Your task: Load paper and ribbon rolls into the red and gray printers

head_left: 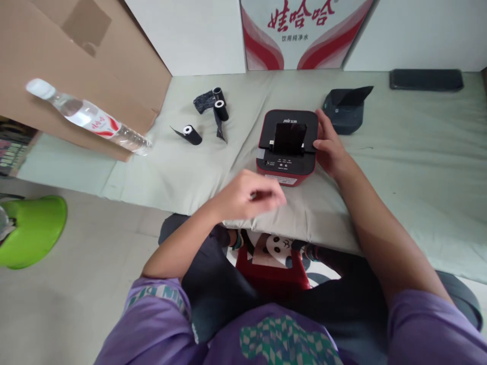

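Observation:
A small red and black printer [287, 165] stands on the cloth-covered table, with a black strip [291, 138] sticking up from the slot in its top. My right hand [330, 147] grips the printer's right side, its thumb near the top edge. In front of the printer's lower left corner, my left hand [253, 195] hovers with its fingers curled towards the thumb. Its fingertips are blurred, and nothing shows between them. Behind my right hand lies a dark rounded case [344, 114] with a black flap rising from it.
Small black rolls [193, 135] with loose ends lie to the left. A water bottle [97, 121] is beside a cardboard box [125, 76]. A dark flat phone-like object [426, 80] lies at the back right. White boxes [205, 38] line the rear; a red stool [272, 276] is below.

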